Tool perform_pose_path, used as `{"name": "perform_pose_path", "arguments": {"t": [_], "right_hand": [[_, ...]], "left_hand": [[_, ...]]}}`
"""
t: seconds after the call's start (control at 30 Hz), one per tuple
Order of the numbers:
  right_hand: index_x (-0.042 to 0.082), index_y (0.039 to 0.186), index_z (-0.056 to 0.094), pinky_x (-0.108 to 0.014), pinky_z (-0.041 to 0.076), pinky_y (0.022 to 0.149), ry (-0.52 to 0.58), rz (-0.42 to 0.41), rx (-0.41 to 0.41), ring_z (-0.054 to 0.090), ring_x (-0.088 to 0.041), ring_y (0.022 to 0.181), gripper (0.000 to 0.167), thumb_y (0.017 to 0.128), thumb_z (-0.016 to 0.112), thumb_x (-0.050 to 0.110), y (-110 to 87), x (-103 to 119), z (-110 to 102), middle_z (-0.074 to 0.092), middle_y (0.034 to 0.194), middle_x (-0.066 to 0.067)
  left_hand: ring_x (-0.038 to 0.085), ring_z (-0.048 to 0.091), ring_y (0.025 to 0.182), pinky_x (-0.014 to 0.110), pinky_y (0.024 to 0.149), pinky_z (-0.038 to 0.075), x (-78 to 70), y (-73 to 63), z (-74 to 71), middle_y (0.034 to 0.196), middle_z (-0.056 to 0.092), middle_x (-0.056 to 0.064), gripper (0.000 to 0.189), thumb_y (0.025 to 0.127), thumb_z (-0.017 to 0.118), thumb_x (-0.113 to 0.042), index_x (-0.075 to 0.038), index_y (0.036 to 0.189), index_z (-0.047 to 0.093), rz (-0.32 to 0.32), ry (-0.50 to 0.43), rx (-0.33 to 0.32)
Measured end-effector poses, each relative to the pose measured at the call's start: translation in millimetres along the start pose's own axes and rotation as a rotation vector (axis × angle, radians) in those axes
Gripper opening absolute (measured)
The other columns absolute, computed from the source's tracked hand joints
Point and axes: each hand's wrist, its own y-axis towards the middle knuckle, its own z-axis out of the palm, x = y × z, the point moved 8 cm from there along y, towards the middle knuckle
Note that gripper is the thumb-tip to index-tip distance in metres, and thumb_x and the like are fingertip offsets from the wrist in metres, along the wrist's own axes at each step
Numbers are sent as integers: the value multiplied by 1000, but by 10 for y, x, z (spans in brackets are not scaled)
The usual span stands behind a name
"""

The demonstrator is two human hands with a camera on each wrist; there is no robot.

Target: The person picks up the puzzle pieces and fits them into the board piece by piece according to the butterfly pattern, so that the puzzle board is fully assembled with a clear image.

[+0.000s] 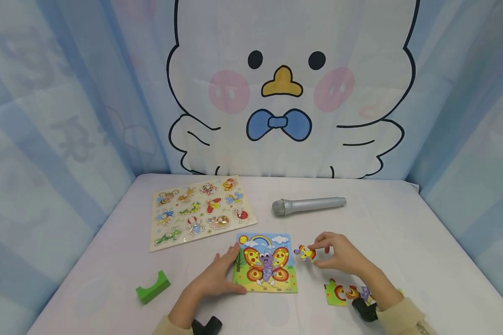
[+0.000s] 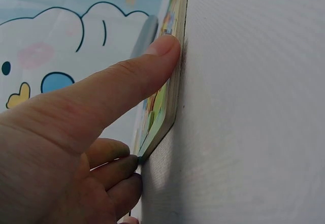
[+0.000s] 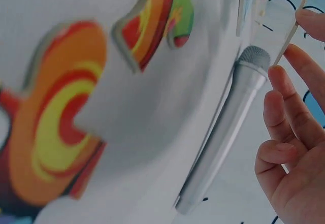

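In the head view, a square butterfly puzzle board (image 1: 266, 274) lies on the table. My left hand (image 1: 215, 277) rests against its left side, the straight thumb (image 2: 137, 74) touching the near edge in the left wrist view. Just right of the board, my right hand (image 1: 339, 253) pinches a puzzle piece (image 1: 305, 252), red, yellow and purple, between thumb and fingertips. Seen edge-on in the right wrist view, this thin piece (image 3: 290, 33) is off the table. More puzzle pieces (image 1: 335, 293) lie below the right hand, partly hidden by its wrist.
A wooden insect puzzle board (image 1: 201, 211) lies at the back left. Behind the right hand is a grey toy microphone (image 1: 309, 205). A green arched block (image 1: 153, 287) stands at the left. Printed curtains (image 1: 285, 153) surround the white table (image 1: 385, 214).
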Motion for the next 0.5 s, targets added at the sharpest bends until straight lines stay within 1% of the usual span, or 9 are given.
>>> {"name": "perform_pose_path", "arguments": {"t": [0.23,0.4,0.5], "right_hand": [[8,98,73,-22,40,58,17,-29,35,46,-16,73,29,71,76,16,170,177,182,57,90,6],[8,96,73,-21,40,57,-1,-57,52,48,-15,71,28,69,77,16,276,259,285,58,91,5],[8,94,73,-21,41,58,-16,-54,63,48,-15,71,28,68,77,17,328,280,343,58,90,5]], "left_hand": [[31,14,137,51,111,2,5,-4,2,150,17,16,109,63,81,-37,0,144,19,2,-13,-4],[30,14,137,50,111,2,2,-4,1,150,16,15,109,63,81,-38,0,144,19,1,-6,-3],[30,14,137,50,111,2,3,0,3,150,16,14,108,63,81,-38,0,144,19,0,-5,-2]]}}
